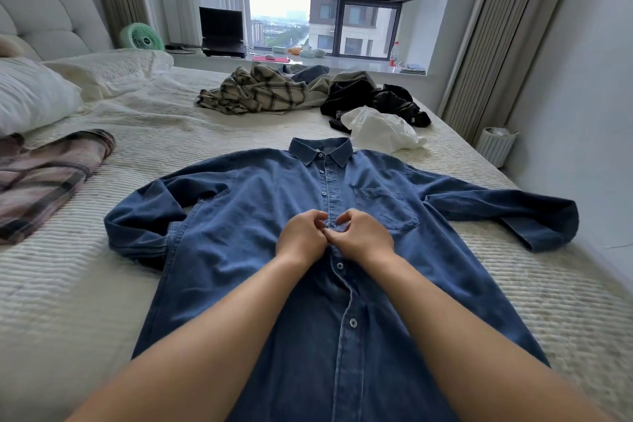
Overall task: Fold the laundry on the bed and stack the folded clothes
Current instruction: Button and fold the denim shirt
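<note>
A blue denim shirt (239, 216) lies face up on the cream bed (102, 301), collar away from me, both sleeves spread to the sides. My left hand (301, 236) and my right hand (364, 236) meet at the middle of the button placket, fingers curled and pinching the fabric at a button there. The upper buttons look fastened; the placket below my hands gapes a little. A pink plaid garment (44, 178) lies at the left. Unfolded laundry sits at the far side: a beige plaid shirt (260, 92), black clothes (373, 99) and a white garment (380, 130).
Pillows (30, 96) and a padded headboard are at the left. A window ledge behind the bed carries a laptop (221, 31), a green fan (142, 38) and a bottle (394, 53). A small white bin (496, 146) stands by the right wall.
</note>
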